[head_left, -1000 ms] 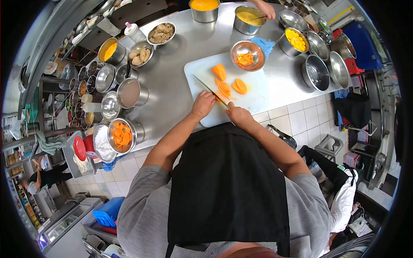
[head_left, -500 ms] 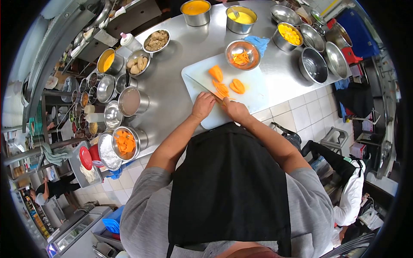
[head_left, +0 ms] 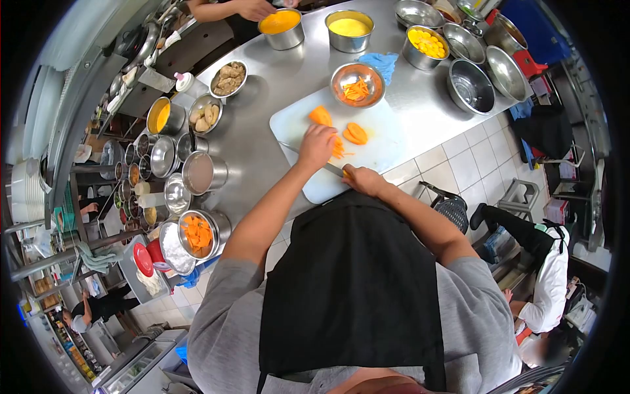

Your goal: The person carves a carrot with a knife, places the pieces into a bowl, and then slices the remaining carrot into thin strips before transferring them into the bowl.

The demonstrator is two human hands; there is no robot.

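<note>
1. Head view: the right hand is gripping one knife by its handle, probably for control.
2. The left hand is curving over uncountable orange strips mid-board, seemingly keeping them together; whether it is pinching, one cannot tell.
3. One chunk and one slice stack are lying beyond; one bowl is sitting at the cutting board's far edge, presumably for reach.

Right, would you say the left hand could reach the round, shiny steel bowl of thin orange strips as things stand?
Probably yes: the round, shiny steel bowl stands just beyond the left hand, and nothing tall seems to block the way across the white rectangular cutting board.
</note>
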